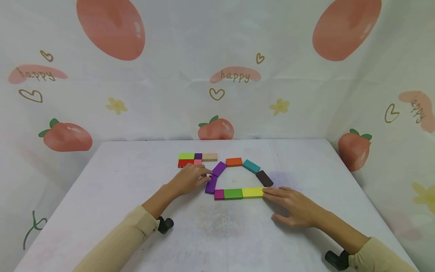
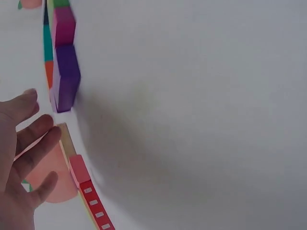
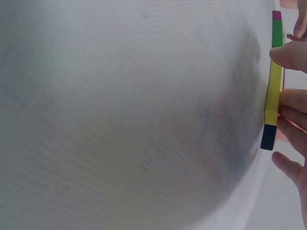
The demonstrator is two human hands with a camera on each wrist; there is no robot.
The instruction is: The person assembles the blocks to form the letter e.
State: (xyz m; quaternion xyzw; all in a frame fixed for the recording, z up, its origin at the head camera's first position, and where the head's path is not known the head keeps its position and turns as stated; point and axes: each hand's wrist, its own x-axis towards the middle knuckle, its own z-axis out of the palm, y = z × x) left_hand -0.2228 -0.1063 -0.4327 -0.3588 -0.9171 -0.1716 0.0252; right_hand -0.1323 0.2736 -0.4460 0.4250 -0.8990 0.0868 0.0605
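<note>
Flat coloured blocks form a ring on the table. My left hand [image 1: 190, 179] is at its left side, fingertips right by where an upper purple block [image 1: 219, 168] meets a lower purple block [image 1: 211, 185]. In the left wrist view, the thumb and fingers of that hand stand apart. Along the ring's near side run a magenta block [image 1: 219, 194], a green block [image 1: 233, 194] and a yellow block [image 1: 251, 193]. Extended fingers of my right hand [image 1: 293, 207] touch the yellow block's right end. Orange [image 1: 234, 162], teal [image 1: 251, 166] and dark brown [image 1: 264, 178] blocks complete the curve.
Behind my left hand lies a group of blocks: lime green [image 1: 186, 156], dark purple [image 1: 198, 156], tan [image 1: 209, 156], red [image 1: 185, 163] and pink [image 1: 198, 161]. A printed cloth [image 1: 163, 109] hangs behind the white table [image 1: 119, 181].
</note>
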